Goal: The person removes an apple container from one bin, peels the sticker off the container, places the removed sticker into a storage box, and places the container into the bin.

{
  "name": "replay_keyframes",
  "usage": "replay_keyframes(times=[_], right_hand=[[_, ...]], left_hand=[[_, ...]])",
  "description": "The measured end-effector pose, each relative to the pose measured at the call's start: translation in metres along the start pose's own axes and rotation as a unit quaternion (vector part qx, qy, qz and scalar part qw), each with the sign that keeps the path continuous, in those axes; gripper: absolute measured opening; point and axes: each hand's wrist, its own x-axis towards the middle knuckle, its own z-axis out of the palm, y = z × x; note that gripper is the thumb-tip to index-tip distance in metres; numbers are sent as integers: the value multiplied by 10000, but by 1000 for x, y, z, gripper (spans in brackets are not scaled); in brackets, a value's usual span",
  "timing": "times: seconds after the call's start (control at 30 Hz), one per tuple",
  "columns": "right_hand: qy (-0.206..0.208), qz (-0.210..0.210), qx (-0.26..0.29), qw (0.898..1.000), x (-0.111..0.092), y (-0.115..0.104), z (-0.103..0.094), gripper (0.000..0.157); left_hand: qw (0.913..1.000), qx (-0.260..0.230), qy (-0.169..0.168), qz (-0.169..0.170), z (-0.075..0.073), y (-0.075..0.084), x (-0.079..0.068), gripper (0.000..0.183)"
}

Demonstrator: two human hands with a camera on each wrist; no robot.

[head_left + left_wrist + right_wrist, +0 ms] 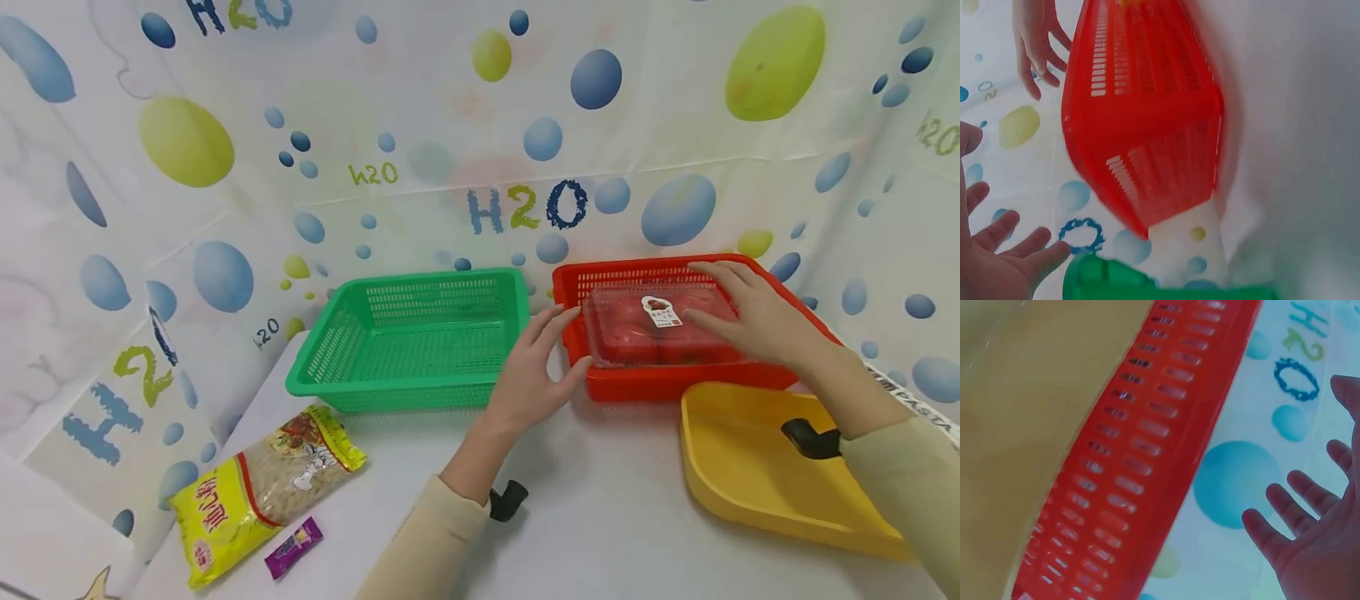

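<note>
A clear plastic box of red round fruit [626, 329] with a white label lies in the red basket [645, 383]. My left hand [536, 371] is at the basket's left end, beside the green basket [405, 396], fingers spread and nothing in its grasp. Over the right part of the red basket is my right hand [761, 317], its fingers extended near the box's right side. Whether its fingertips touch the box, I cannot tell. In the left wrist view the left hand [1004, 259] shows parted fingers; the right wrist view shows the right hand [1319, 531] likewise, holding nothing.
A yellow tray [765, 467] stands in front of the red basket, under my right forearm. On the left of the white table [585, 517] lie a yellow bag of pale dry food [262, 492] and a small purple packet [293, 548]. A patterned cloth [435, 108] hangs behind.
</note>
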Motion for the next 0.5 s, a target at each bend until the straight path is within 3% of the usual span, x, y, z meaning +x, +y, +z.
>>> replay_keyframes(times=[0.23,0.37,0.5], right_hand=[[-150,221,284,9992,6,16,2,88],[-129,328,473,9983,11,29,2,87],[-247,790,667,9943,13,41,2,94]], left_hand=[[9934,-353,-131,-1082,19,7,-2,71],[9901,-452,-25,-1325,26,7,-5,69],[9886,-654,14,-1360,35,5,-7,64]])
